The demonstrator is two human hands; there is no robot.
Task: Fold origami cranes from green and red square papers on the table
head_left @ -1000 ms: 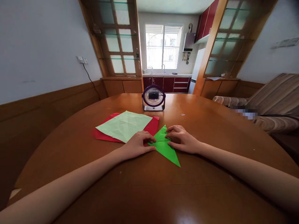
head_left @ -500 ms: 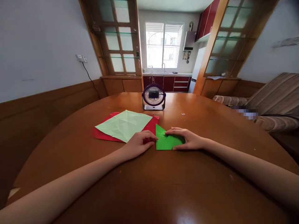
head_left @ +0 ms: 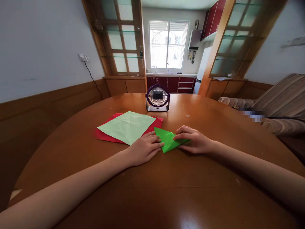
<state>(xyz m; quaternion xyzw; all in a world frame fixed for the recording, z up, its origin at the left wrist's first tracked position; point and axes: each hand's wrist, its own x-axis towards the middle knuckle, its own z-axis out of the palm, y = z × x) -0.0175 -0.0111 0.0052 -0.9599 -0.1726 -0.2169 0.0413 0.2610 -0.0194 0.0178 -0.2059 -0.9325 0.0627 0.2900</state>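
A bright green folded paper lies on the table, its right part lifted and bent over with a crease near the middle. My right hand pinches that lifted right part between thumb and fingers. Fingertips of my left hand rest on the paper's left edge, the fingers stretched out and slightly apart. Beside my left hand lies a creased pale green sheet on top of red paper, which shows around its edges.
A small purple desk fan stands beyond the papers on the round-edged wooden table. To the right is a striped sofa. A power cord hangs from a wall socket on the left.
The green paper has turned, and its right side is now raised and folded over in my right hand. My left hand has moved forward onto its left edge, with fingers straighter.
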